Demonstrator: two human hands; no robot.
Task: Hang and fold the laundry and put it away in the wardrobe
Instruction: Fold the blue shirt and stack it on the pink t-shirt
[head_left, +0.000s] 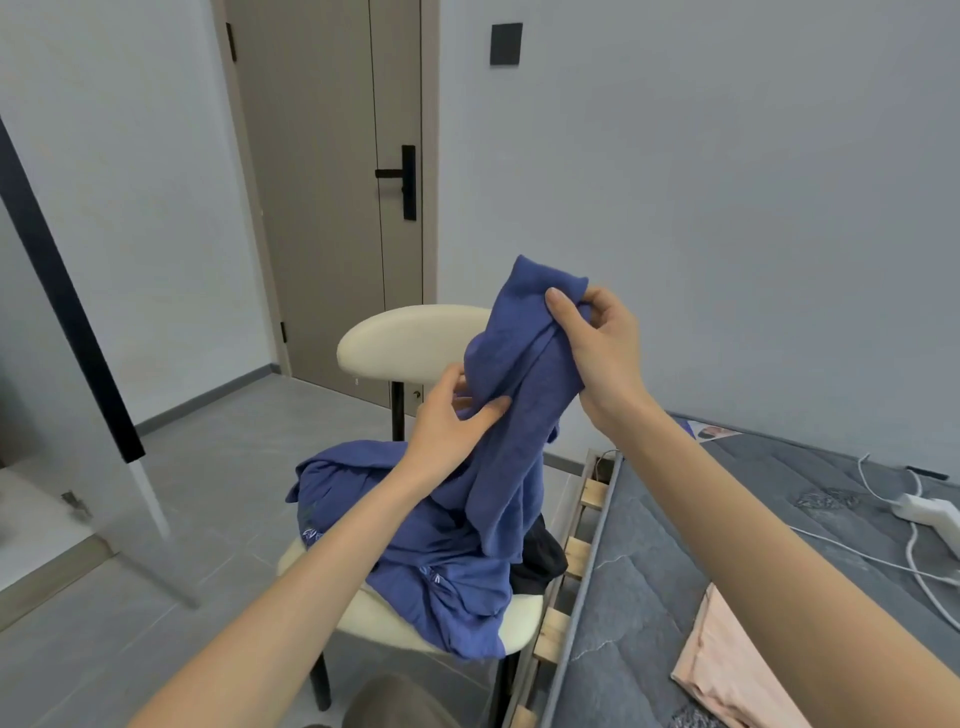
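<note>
The fingers (560, 307) of the right hand (602, 348) curl round the top of a blue garment (514, 405). The thumb presses across the bunched cloth and holds it up in front of the chair (410, 338) back. Lower down, the left hand (452, 415) pinches a fold of the same cloth between thumb and fingers. The rest of the garment trails down and lies heaped on the chair's cream seat, one edge hanging over the front rim. A dark garment (540, 558) shows under it at the seat's right side. The chair stands just beside the bed (649, 597), whose slatted frame edge is near the seat. A pink garment (727, 660) lies on the mattress. To the left, grey floor (208, 493) lies open as far as a closed door (322, 182). Both forearms reach forward, the right raised higher with its wrist bent.
</note>
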